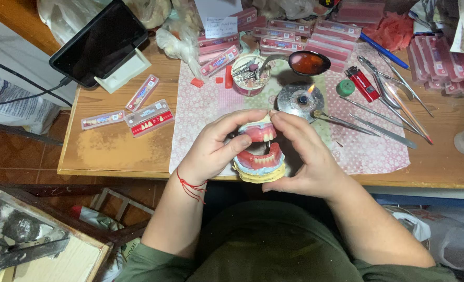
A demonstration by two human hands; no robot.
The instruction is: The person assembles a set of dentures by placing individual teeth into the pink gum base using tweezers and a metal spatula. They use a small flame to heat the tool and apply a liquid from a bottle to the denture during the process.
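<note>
The denture model, pink wax on pale plaster, sits cupped between both hands at the counter's near edge, the left hand steadying its side while the right hand pinches the upper arch, close to the lit burner.

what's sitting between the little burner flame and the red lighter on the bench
In the head view, a small round green cap lies on the patterned cloth between the burner and the red lighter.

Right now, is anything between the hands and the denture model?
Nothing visible. The left hand and right hand both already hold the denture model directly, fingers on its pink wax. The lit burner and metal tools lie behind it on the table, apart.
</note>
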